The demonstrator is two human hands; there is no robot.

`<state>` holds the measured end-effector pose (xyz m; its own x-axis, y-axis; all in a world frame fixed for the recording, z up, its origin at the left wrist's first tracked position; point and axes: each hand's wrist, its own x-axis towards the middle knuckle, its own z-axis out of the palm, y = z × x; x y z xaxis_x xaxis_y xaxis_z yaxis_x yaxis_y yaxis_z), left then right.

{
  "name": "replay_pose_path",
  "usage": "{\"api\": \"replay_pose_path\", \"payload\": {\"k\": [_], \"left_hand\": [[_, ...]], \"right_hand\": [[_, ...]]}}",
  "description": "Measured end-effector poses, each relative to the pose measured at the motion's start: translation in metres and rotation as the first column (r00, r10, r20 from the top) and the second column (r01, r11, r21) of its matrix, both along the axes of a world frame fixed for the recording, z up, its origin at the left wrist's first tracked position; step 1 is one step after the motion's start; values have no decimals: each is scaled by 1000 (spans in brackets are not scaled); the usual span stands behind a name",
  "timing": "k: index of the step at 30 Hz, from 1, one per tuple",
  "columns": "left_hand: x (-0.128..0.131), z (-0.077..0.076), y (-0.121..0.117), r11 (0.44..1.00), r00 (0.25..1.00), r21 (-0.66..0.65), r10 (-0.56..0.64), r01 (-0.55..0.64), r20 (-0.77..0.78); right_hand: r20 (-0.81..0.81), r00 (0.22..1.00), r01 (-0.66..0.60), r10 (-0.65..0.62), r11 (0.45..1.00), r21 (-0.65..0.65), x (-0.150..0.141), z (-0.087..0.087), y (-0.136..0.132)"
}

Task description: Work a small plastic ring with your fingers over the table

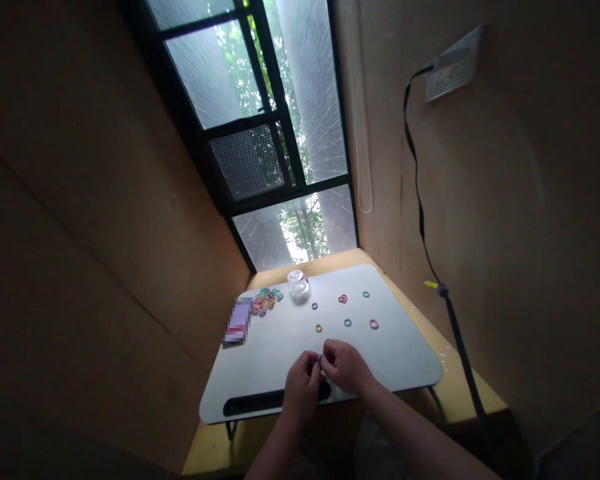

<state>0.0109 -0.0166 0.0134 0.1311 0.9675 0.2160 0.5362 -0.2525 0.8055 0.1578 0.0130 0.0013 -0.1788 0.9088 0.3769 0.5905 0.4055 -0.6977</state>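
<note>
My left hand [301,385] and my right hand [348,367] meet above the front part of a white lap table [260,360]. Pinched between the fingertips of both is a small bluish-grey hair tie [321,358], mostly covered by the fingers. Beyond them, several single hair ties lie spread out, among them a yellow one [319,328], a teal one [348,323], a pink one [374,325] and a dark one [315,306]. A red one [343,299] looks twisted, and a green one [366,294] lies farther back.
A heap of mixed-colour hair ties [266,302] is at the back left, beside a phone [238,321]. A clear round jar [299,287] stands near the back edge. Along the front runs a black slot [254,402]. A dark cable [421,220] hangs down the right wall.
</note>
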Motion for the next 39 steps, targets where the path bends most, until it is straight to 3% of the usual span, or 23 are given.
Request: {"api": "replay_pose_path", "payload": {"k": [26,39], "left_hand": [[-4,-5,-2,999,997,23,25,-26,70],[-4,-5,-6,999,999,45,24,-22,-34]], "right_hand": [[46,999,2,-2,1000,-4,-2,2,-3],[63,998,-7,6,1000,20,-3,-4,-2]]}}
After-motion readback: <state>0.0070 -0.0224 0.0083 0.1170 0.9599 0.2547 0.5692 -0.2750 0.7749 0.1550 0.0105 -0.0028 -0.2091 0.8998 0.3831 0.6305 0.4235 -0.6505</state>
